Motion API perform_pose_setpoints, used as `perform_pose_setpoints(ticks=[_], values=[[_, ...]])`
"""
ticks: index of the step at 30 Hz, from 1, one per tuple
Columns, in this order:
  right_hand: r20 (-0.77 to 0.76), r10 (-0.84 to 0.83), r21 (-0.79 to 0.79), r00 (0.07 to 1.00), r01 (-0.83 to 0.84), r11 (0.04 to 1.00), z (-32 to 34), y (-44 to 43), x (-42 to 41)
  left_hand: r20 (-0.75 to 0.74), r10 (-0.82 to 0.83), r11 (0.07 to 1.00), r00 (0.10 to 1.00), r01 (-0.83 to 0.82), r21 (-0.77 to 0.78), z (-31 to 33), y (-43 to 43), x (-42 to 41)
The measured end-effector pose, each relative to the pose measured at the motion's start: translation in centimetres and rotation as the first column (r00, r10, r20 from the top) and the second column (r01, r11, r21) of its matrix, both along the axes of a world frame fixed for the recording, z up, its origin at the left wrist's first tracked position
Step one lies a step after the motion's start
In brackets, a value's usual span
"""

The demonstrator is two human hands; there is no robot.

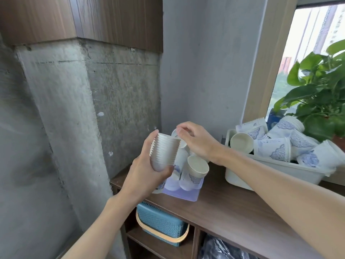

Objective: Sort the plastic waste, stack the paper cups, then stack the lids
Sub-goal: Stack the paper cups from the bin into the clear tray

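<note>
My left hand (pixel 147 169) grips a tall stack of nested white paper cups (pixel 165 151), held tilted above the cabinet top. My right hand (pixel 194 141) pinches a single paper cup (pixel 177 139) at the mouth of that stack. Below both hands a pale purple tray (pixel 186 193) holds several loose white cups with blue patterns, one cup (pixel 197 165) with its opening facing me. To the right a white bin (pixel 280 169) is heaped with several more patterned paper cups (pixel 276 148). No lids are recognisable.
The brown wooden cabinet top (pixel 233 208) carries the tray and bin. A blue woven basket (pixel 158 223) with a tan handle sits on the shelf underneath, beside a dark plastic bag (pixel 220 247). A leafy plant (pixel 321 86) stands by the window. Concrete wall lies left.
</note>
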State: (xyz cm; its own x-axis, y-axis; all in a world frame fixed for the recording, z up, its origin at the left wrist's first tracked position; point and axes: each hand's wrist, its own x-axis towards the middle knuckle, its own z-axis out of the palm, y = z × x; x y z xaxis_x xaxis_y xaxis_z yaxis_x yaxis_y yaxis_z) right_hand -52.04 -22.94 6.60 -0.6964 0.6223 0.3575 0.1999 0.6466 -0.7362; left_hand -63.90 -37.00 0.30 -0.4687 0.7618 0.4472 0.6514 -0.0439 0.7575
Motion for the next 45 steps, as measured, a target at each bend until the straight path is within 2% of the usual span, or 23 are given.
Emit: perform_pose_setpoints(ticks=[3,7,13,15,18,22,26,32,36,41,45], values=[[0.072,-0.124,0.060,0.990,0.120,0.991,0.3,3.0,-1.9,-0.009,0.022,1.000,1.000,-0.022,0.012,0.3,0.4,-1.5],[0.240,-0.198,0.109,0.950,0.176,0.978,0.4,5.8,-4.2,-0.024,0.037,0.999,0.999,-0.037,-0.003,0.2,0.6,-3.1],[0.457,-0.401,0.296,0.794,0.289,0.910,-0.6,7.8,-6.7,-0.048,0.043,0.999,0.998,-0.045,-0.029,-0.7,1.3,-4.7],[0.488,-0.403,0.292,0.774,0.290,0.911,-1.0,8.0,-7.3,-0.045,0.044,0.998,0.998,-0.046,-0.031,-1.0,1.5,-5.1],[0.482,-0.365,0.253,0.796,0.272,0.928,-1.2,8.2,-7.7,-0.043,0.046,0.999,0.998,-0.047,-0.027,-1.1,1.7,-5.4],[0.424,-0.327,0.204,0.845,0.263,0.943,-1.5,7.9,-7.8,-0.044,0.048,0.999,0.998,-0.049,-0.024,-1.2,1.7,-5.4],[0.251,-0.252,0.116,0.935,0.229,0.966,-1.8,7.4,-7.2,-0.034,0.052,0.998,0.998,-0.053,-0.029,-1.3,1.2,-5.1],[0.055,-0.195,0.155,0.979,0.185,0.970,-0.9,5.5,-5.5,-0.008,0.056,0.998,0.998,-0.056,-0.010,-0.6,0.5,-4.0],[-0.093,-0.127,0.100,0.988,0.136,0.986,0.4,3.6,-4.0,0.000,0.045,0.998,0.999,-0.044,0.039,-0.1,-0.5,-2.7],[-0.364,-0.072,-0.051,0.929,0.057,0.997,2.4,0.0,-1.7,0.032,0.046,0.999,0.998,-0.047,0.025,0.2,-1.9,-0.6],[-0.406,0.027,-0.110,0.913,-0.078,0.991,2.6,-3.4,0.2,0.034,-0.007,1.000,0.999,0.006,0.020,0.3,-2.9,1.7]])
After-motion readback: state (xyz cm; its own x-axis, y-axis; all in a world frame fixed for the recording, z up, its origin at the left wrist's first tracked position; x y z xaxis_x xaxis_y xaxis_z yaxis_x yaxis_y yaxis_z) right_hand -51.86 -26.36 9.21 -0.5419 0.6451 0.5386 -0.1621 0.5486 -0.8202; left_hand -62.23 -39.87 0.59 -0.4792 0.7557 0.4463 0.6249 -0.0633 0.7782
